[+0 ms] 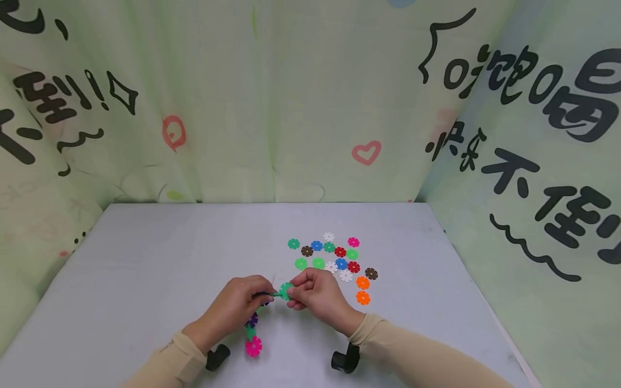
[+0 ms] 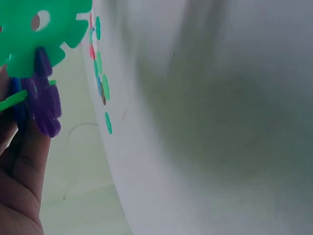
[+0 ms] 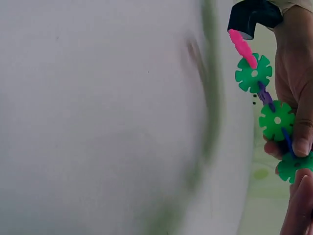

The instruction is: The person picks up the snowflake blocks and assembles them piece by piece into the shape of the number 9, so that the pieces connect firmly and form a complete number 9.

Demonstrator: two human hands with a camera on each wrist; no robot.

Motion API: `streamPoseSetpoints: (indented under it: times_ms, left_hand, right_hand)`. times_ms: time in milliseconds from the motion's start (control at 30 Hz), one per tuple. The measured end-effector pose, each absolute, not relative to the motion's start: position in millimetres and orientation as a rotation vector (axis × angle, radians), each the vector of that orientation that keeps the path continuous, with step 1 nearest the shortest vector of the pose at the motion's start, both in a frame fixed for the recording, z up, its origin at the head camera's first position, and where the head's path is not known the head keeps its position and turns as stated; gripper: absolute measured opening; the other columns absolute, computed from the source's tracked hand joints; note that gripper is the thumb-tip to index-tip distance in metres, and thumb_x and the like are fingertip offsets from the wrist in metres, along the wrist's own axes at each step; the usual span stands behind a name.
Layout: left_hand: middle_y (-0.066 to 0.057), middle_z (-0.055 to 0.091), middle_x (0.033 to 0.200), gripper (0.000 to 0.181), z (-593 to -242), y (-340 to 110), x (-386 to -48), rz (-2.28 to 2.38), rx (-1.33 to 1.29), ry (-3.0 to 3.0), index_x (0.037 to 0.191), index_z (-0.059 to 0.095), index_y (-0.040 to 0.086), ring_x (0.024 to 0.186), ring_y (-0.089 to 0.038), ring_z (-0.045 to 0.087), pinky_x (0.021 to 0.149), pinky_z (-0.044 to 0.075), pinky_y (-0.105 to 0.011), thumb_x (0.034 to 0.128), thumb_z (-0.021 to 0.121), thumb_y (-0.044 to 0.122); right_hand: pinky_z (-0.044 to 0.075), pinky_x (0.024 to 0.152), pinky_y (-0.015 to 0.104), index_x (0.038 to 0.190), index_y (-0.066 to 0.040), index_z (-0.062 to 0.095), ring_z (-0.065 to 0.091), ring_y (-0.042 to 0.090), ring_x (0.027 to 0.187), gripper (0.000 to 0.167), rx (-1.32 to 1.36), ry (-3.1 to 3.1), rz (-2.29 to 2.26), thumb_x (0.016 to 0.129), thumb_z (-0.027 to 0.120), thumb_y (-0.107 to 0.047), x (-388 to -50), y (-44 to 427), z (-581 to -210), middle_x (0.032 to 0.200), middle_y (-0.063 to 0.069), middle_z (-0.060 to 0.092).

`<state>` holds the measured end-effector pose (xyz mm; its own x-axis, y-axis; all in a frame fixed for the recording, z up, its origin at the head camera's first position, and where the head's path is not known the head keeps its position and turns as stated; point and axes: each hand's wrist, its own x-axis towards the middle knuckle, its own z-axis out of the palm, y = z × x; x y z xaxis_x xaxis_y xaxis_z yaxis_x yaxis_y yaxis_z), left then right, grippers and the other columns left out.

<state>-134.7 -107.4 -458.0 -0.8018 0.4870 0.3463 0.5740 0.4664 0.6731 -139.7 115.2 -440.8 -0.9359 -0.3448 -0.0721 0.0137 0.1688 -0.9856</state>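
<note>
I see the chain (image 1: 252, 320) dangling from the left hand (image 1: 242, 299) over the table (image 1: 170, 258), with a pink disc (image 1: 253, 346) at its low end. At the chain's upper part, the left thumb and fingers are clamped on a blue disc (image 3: 287, 140). Just right of the chain, I have the right hand (image 1: 322, 296) pinching its end green disc (image 1: 284, 291) between thumb and fingers. Loose discs (image 1: 341, 264) lie beyond the chain and to its right; the curtain (image 1: 301, 108) hangs farther behind it.
</note>
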Motion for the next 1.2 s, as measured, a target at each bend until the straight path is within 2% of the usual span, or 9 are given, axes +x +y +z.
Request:
streamPoseSetpoints:
  times_ms: [400, 567, 800, 933, 1033, 1200]
  left_hand:
    - [0.009, 0.07, 0.093, 0.011, -459.0, -104.3, -131.0, -1.233, -0.77, -2.569, 0.094, 0.075, 0.011, 0.075, -0.002, 0.061, 0.07, 0.055, -0.024, 0.0857, 0.078, 0.004]
    - [0.008, 0.071, 0.092, 0.012, -456.0, -104.4, -131.5, -1.238, -0.755, -2.58, 0.093, 0.075, 0.012, 0.075, -0.002, 0.061, 0.07, 0.055, -0.024, 0.0851, 0.078, 0.003]
    - [0.009, 0.068, 0.089, 0.013, -458.1, -104.2, -130.8, -1.183, -0.736, -2.64, 0.093, 0.073, 0.012, 0.071, -0.003, 0.057, 0.065, 0.053, -0.023, 0.0851, 0.079, 0.004]
    - [0.01, 0.065, 0.097, 0.026, -460.9, -102.7, -131.5, -1.164, -0.693, -2.752, 0.111, 0.068, 0.015, 0.08, -0.007, 0.058, 0.073, 0.053, -0.028, 0.0879, 0.077, 0.009]
    - [0.008, 0.066, 0.11, 0.038, -462.2, -102.4, -133.2, -1.133, -0.736, -2.806, 0.123, 0.065, 0.016, 0.093, -0.009, 0.06, 0.084, 0.054, -0.033, 0.0883, 0.078, 0.013]
    - [0.006, 0.067, 0.116, 0.036, -461.5, -103.3, -134.7, -1.11, -0.8, -2.826, 0.122, 0.068, 0.016, 0.099, -0.009, 0.062, 0.09, 0.053, -0.036, 0.0877, 0.078, 0.015]
  right_hand:
    - [0.059, 0.068, 0.032, 0.102, 0.009, 0.059, 0.073, 0.025, 0.073, 0.02, -0.209, 2.121, -1.956, 0.092, 0.072, -0.003, -135.8, 107.9, -440.6, 0.084, 0.018, 0.071]
    - [0.059, 0.068, 0.033, 0.104, 0.011, 0.058, 0.073, 0.026, 0.073, 0.019, -0.216, 2.102, -1.972, 0.093, 0.069, 0.0, -137.5, 105.5, -440.1, 0.085, 0.02, 0.071]
    - [0.059, 0.068, 0.032, 0.101, 0.008, 0.06, 0.073, 0.025, 0.072, 0.018, -0.274, 2.127, -1.88, 0.092, 0.071, -0.002, -141.9, 106.7, -443.3, 0.082, 0.015, 0.071]
    - [0.059, 0.069, 0.032, 0.102, 0.006, 0.061, 0.073, 0.025, 0.074, 0.016, -0.316, 2.13, -1.829, 0.093, 0.07, -0.005, -143.7, 109.4, -446.5, 0.081, 0.014, 0.072]
    - [0.059, 0.069, 0.032, 0.103, 0.005, 0.064, 0.073, 0.028, 0.076, 0.013, -0.351, 2.136, -1.793, 0.096, 0.067, -0.006, -144.1, 111.5, -448.1, 0.082, 0.013, 0.073]
    - [0.059, 0.071, 0.034, 0.106, 0.004, 0.065, 0.072, 0.033, 0.081, 0.013, -0.412, 2.142, -1.697, 0.098, 0.063, -0.007, -147.6, 118.6, -449.5, 0.088, 0.016, 0.073]
